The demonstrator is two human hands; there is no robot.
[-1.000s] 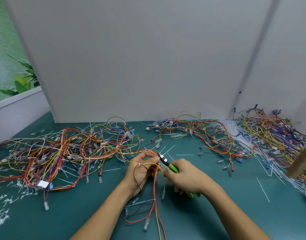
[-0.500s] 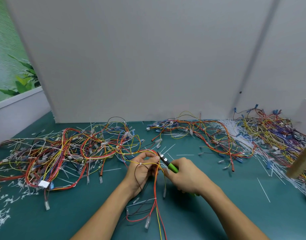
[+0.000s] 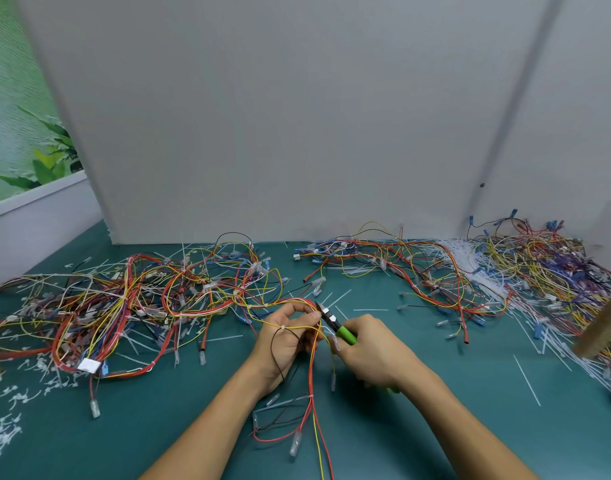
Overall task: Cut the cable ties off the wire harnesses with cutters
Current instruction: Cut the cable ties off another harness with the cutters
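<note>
Both hands are up over the green table (image 3: 435, 431), close together in the middle. The left hand (image 3: 285, 337) is grasping a thin harness (image 3: 311, 372) of red, yellow and black wires, fingers curled round the bundle and the fingertips pinching it at the top. The right hand (image 3: 375, 356) is wrapped round the green handles of the cutters (image 3: 335, 323). The dark nose points up and to the left, its tip right at the left fingertips, against the red and yellow wires there. Blades apart or closed? Too small to tell. A white cable tie (image 3: 282, 327) sits on the yellow wire crossing the left hand. A second tie (image 3: 311, 396) cinches the bundle lower down, below both hands, where the wires trail toward the near edge with clear connectors on their ends. Off to the left lies a big heap of harnesses (image 3: 141, 306), one carrying a white label (image 3: 88, 364), with snipped tie scraps (image 3: 6, 434) scattered in front of it. Behind the hands, to the right, a second tangle (image 3: 418, 271) runs along the grey board (image 3: 280, 116). Further right a third pile (image 3: 546, 268) lies beside a sheaf of loose white ties (image 3: 477, 268). A wooden stick (image 3: 605, 323) leans in at the right edge.
</note>
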